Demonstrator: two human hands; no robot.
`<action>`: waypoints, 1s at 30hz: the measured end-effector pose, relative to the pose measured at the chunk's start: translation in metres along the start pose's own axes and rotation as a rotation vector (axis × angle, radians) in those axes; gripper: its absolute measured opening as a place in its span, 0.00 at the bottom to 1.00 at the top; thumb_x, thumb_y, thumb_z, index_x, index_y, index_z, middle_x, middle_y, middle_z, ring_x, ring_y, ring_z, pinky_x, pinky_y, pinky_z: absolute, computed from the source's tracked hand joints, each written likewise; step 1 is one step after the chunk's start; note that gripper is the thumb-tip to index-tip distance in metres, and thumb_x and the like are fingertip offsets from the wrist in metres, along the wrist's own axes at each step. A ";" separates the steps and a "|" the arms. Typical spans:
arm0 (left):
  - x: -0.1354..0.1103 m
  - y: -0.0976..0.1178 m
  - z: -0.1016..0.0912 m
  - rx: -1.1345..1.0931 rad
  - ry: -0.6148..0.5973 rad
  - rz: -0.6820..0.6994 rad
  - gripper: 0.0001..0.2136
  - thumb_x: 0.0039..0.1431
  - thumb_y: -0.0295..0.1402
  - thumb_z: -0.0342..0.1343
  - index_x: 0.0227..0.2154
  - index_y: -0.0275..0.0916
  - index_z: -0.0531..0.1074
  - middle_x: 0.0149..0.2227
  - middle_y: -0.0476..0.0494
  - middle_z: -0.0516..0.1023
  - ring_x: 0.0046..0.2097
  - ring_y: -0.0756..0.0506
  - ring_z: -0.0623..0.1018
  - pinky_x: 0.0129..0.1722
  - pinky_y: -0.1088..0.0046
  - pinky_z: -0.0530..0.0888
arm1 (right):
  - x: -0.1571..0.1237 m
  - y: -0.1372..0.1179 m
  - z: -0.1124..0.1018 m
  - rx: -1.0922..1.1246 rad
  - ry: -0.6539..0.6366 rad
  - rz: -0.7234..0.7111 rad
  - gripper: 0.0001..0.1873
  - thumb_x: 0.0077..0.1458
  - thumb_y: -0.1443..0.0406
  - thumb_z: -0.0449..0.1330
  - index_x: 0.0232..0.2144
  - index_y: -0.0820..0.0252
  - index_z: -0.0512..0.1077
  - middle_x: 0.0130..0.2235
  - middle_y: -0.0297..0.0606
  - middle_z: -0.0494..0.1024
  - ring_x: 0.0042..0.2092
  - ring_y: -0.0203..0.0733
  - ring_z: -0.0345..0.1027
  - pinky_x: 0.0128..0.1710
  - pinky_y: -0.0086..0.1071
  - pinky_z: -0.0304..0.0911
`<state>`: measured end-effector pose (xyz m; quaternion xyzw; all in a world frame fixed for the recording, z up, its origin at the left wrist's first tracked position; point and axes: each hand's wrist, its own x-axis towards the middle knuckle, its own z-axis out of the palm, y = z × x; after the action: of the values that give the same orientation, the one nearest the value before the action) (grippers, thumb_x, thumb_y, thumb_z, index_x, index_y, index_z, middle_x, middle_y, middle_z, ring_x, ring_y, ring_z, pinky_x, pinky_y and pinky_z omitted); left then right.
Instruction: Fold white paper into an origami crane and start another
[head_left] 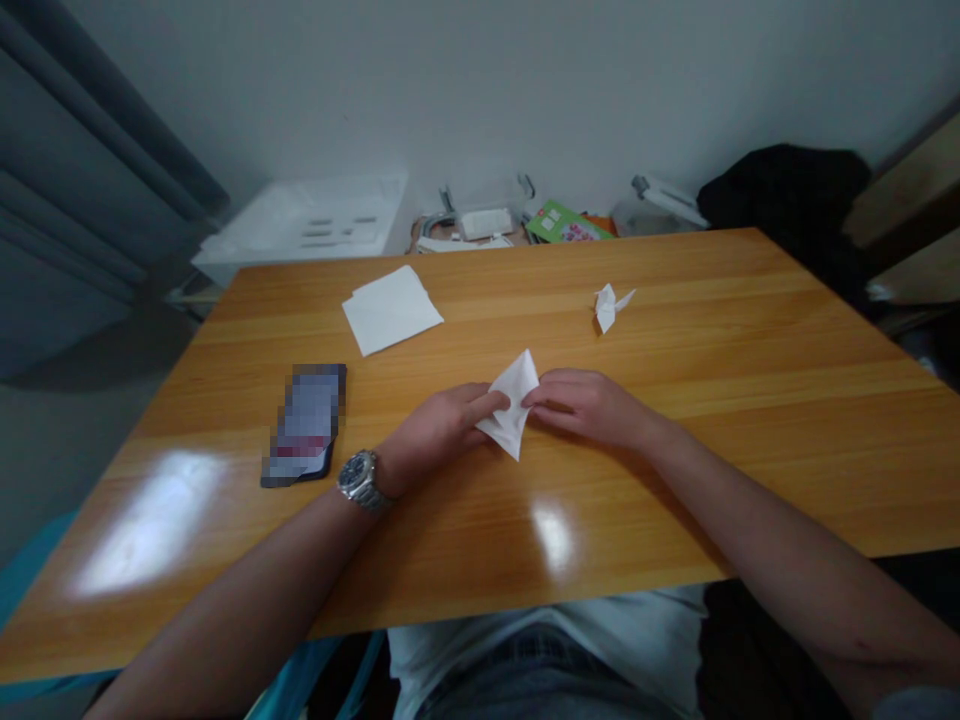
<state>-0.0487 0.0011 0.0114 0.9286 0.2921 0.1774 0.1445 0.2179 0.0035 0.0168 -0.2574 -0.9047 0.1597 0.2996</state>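
Note:
A small piece of folded white paper (pixel 517 385), roughly diamond-shaped, is held between both hands just above the middle of the table. My left hand (pixel 448 422) grips its left edge, thumb on top and fingers partly hidden beneath. On the paper's right edge, my right hand (pixel 581 402) pinches with its thumb and fingertips. A folded paper crane (pixel 609 308) stands farther back to the right. Flat white paper sheets (pixel 394 312) lie back left, slightly overlapping.
A phone (pixel 306 425) with a blurred screen lies left of my left wrist, which wears a metal watch (pixel 360 477). Beyond the wooden table's (pixel 712 330) far edge are a white bin (pixel 322 215), a green booklet (pixel 566 223) and a dark cloth heap (pixel 784 195).

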 end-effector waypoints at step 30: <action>0.006 0.011 0.000 -0.033 0.001 -0.100 0.01 0.67 0.28 0.55 0.39 0.39 0.70 0.39 0.46 0.75 0.39 0.47 0.75 0.38 0.74 0.69 | 0.001 -0.004 0.014 -0.142 -0.092 0.075 0.12 0.68 0.61 0.57 0.38 0.59 0.79 0.35 0.41 0.78 0.37 0.41 0.73 0.37 0.31 0.64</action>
<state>-0.0385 -0.0038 0.0173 0.9102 0.3352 0.1755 0.1684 0.2071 -0.0017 0.0082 -0.3040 -0.9163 0.1175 0.2327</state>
